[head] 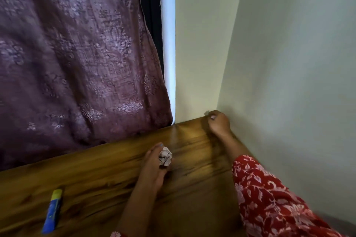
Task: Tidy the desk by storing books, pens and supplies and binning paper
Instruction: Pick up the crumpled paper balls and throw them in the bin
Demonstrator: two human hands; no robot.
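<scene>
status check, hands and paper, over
Left hand grips crumpled paper ball. Right hand curled at desk corner, contents unclear. Glue stick left.

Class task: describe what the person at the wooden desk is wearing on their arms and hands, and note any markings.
The right arm wears a red sleeve with a pink and white flower print, reaching to the forearm. A scrap of the same print shows at the bottom edge by the left arm, which is otherwise bare. A nail on the left hand has pale blue polish. The right hand is too blurred to tell.
</scene>
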